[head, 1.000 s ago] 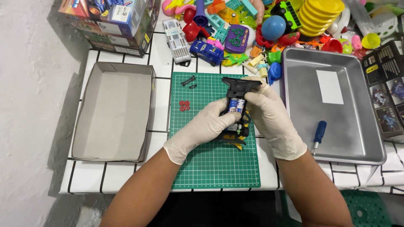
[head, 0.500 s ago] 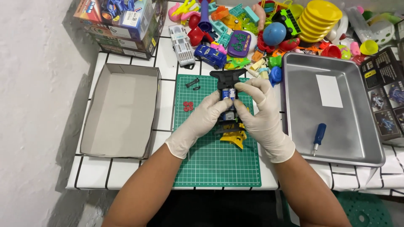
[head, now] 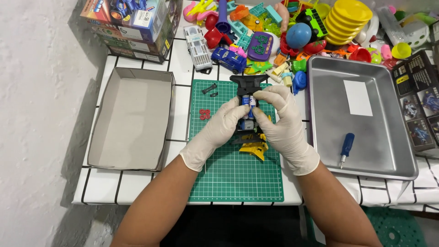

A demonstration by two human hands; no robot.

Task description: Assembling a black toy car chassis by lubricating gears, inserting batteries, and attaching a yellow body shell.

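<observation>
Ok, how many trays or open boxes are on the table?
2. A grey cardboard box lies left of the green mat, and a metal tray holding a screwdriver lies right of it. The toy pile may hide more.

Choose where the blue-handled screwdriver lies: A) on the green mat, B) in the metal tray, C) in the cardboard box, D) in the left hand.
B: the screwdriver lies inside the metal tray, near its front left corner, away from both hands.

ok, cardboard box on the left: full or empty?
Empty. The cardboard box lies open-topped, and only its bare grey floor and walls show inside.
</observation>
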